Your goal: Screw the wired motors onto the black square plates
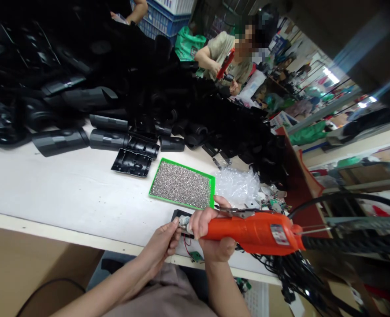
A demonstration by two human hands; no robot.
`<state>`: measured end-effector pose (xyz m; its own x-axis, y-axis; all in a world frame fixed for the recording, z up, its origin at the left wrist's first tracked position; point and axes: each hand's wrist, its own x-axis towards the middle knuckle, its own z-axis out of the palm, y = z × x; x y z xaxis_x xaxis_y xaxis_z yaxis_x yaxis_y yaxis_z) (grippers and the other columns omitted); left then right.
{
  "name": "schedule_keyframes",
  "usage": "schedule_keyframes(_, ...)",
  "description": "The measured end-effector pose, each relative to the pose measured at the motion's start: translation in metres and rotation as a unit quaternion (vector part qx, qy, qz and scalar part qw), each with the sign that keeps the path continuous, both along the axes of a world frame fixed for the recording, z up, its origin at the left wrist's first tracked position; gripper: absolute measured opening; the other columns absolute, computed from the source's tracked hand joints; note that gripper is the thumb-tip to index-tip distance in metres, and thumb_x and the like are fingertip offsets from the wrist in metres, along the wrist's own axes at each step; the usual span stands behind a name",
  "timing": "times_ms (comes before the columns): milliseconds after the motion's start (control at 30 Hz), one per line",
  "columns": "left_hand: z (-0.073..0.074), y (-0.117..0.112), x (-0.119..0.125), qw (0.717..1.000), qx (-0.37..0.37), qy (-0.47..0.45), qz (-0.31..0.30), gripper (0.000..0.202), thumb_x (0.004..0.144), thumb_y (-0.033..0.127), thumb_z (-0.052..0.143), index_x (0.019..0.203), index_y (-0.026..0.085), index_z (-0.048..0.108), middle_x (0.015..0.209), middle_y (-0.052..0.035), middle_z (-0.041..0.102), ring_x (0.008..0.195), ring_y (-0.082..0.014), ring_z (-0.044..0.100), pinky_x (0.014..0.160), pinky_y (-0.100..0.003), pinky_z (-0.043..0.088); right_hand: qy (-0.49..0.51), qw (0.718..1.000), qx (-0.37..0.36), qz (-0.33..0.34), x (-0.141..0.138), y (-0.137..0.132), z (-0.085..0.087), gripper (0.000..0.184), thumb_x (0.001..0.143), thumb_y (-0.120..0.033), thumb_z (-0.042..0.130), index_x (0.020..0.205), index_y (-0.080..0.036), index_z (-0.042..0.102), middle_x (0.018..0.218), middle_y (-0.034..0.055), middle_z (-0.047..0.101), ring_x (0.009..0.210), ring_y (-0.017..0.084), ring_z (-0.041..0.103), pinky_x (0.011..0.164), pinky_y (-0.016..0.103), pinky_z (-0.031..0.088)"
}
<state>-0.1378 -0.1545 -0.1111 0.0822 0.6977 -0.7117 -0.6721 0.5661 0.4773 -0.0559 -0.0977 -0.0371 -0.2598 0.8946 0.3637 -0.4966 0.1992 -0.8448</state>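
Note:
My right hand (214, 231) is wrapped round an orange electric screwdriver (257, 233) whose tip points left, over the table's front edge. My left hand (163, 242) pinches a small part with red and black wires (185, 225) right at the driver's tip. Just behind the hands lies a green tray (211, 179) filled with small silver screws. A small black housing (176, 215) lies under the part, mostly hidden.
A big heap of black plastic housings (122, 79) covers the back of the white table (65, 189). Crumpled clear plastic bags (237, 185) lie right of the tray. A person across the table holds a red tool (226, 64). Black cables (347, 242) trail right.

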Motion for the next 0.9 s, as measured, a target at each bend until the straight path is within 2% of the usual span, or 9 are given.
schedule_keyframes(100, -0.002, -0.006, -0.006, 0.992, 0.058, 0.106, -0.040, 0.068, 0.059, 0.086, 0.057, 0.061, 0.018, 0.054, 0.046, 0.0070, 0.037, 0.042, -0.0071, 0.027, 0.042, -0.021, 0.021, -0.016, 1.000, 0.001, -0.007, 0.003, 0.000, 0.002, 0.057, 0.078, -0.067, 0.061, 0.121, -0.030, 0.053, 0.049, -0.0099, 0.043, 0.035, 0.011, 0.038, 0.043, 0.029, 0.042)
schedule_keyframes(167, -0.005, -0.011, -0.016, 0.958, 0.132, 0.247, -0.059, 0.065, 0.076, 0.080, 0.046, 0.072, 0.018, 0.065, 0.052, 0.0018, 0.050, 0.048, -0.0128, 0.043, 0.048, -0.025, 0.034, -0.025, 0.999, 0.006, -0.020, 0.006, 0.002, 0.003, 0.058, 0.077, -0.069, 0.060, 0.120, -0.031, 0.053, 0.048, -0.0100, 0.042, 0.034, 0.011, 0.038, 0.043, 0.028, 0.042)
schedule_keyframes(233, -0.010, -0.014, -0.027, 0.875, 0.227, 0.423, -0.065, 0.050, 0.084, 0.065, 0.050, 0.097, 0.020, 0.069, 0.076, -0.0035, 0.066, 0.070, -0.0194, 0.059, 0.066, -0.030, 0.046, -0.033, 0.999, 0.007, -0.030, 0.010, 0.006, 0.002, 0.058, 0.077, -0.070, 0.060, 0.119, -0.031, 0.053, 0.048, -0.0104, 0.042, 0.034, 0.011, 0.037, 0.043, 0.028, 0.041)
schedule_keyframes(333, -0.021, -0.010, -0.039, 0.704, 0.348, 0.610, -0.100, 0.047, 0.083, 0.047, 0.064, 0.123, 0.023, 0.061, 0.114, -0.0087, 0.067, 0.105, -0.0266, 0.059, 0.089, -0.038, 0.046, -0.047, 0.999, -0.004, -0.022, 0.012, 0.012, -0.009, 0.059, 0.076, -0.068, 0.062, 0.118, -0.029, 0.052, 0.049, -0.0104, 0.044, 0.035, 0.011, 0.038, 0.043, 0.027, 0.041)
schedule_keyframes(367, -0.025, -0.007, -0.041, 0.661, 0.373, 0.639, -0.123, 0.052, 0.082, 0.044, 0.067, 0.127, 0.022, 0.057, 0.122, -0.0101, 0.065, 0.111, -0.0280, 0.057, 0.092, -0.040, 0.045, -0.052, 0.998, -0.009, -0.016, 0.012, 0.014, -0.014, 0.060, 0.075, -0.067, 0.063, 0.118, -0.028, 0.051, 0.050, -0.0103, 0.044, 0.035, 0.011, 0.038, 0.043, 0.027, 0.041)
schedule_keyframes(433, -0.030, 0.001, -0.041, 0.614, 0.393, 0.664, -0.169, 0.058, 0.080, 0.039, 0.070, 0.133, 0.020, 0.052, 0.130, -0.0109, 0.061, 0.114, -0.0288, 0.055, 0.093, -0.041, 0.045, -0.059, 0.998, -0.019, -0.003, 0.012, 0.017, -0.026, 0.062, 0.075, -0.066, 0.064, 0.119, -0.026, 0.049, 0.050, -0.0103, 0.045, 0.036, 0.010, 0.038, 0.043, 0.027, 0.041)
schedule_keyframes(500, -0.034, 0.007, -0.039, 0.600, 0.389, 0.670, -0.200, 0.059, 0.078, 0.036, 0.072, 0.132, 0.020, 0.053, 0.130, -0.0096, 0.062, 0.112, -0.0284, 0.056, 0.092, -0.041, 0.045, -0.068, 0.997, -0.028, 0.010, 0.011, 0.019, -0.037, 0.062, 0.075, -0.066, 0.064, 0.118, -0.024, 0.049, 0.051, -0.0101, 0.045, 0.037, 0.011, 0.039, 0.044, 0.027, 0.041)
schedule_keyframes(600, -0.037, 0.011, -0.036, 0.605, 0.379, 0.668, -0.210, 0.056, 0.076, 0.035, 0.074, 0.127, 0.021, 0.056, 0.127, -0.0078, 0.064, 0.108, -0.0276, 0.057, 0.090, -0.041, 0.045, -0.079, 0.996, -0.035, 0.029, 0.010, 0.020, -0.044, 0.059, 0.074, -0.066, 0.064, 0.113, -0.023, 0.051, 0.052, -0.0085, 0.047, 0.041, 0.012, 0.042, 0.046, 0.028, 0.042)
schedule_keyframes(900, -0.041, 0.009, -0.036, 0.621, 0.374, 0.659, -0.203, 0.055, 0.077, 0.033, 0.072, 0.128, 0.024, 0.054, 0.126, -0.0056, 0.064, 0.108, -0.0259, 0.055, 0.090, -0.039, 0.042, -0.082, 0.994, -0.017, 0.075, 0.008, 0.022, -0.046, 0.061, 0.080, -0.053, 0.067, 0.128, -0.026, 0.042, 0.057, -0.0083, 0.049, 0.043, 0.010, 0.042, 0.045, 0.023, 0.040)
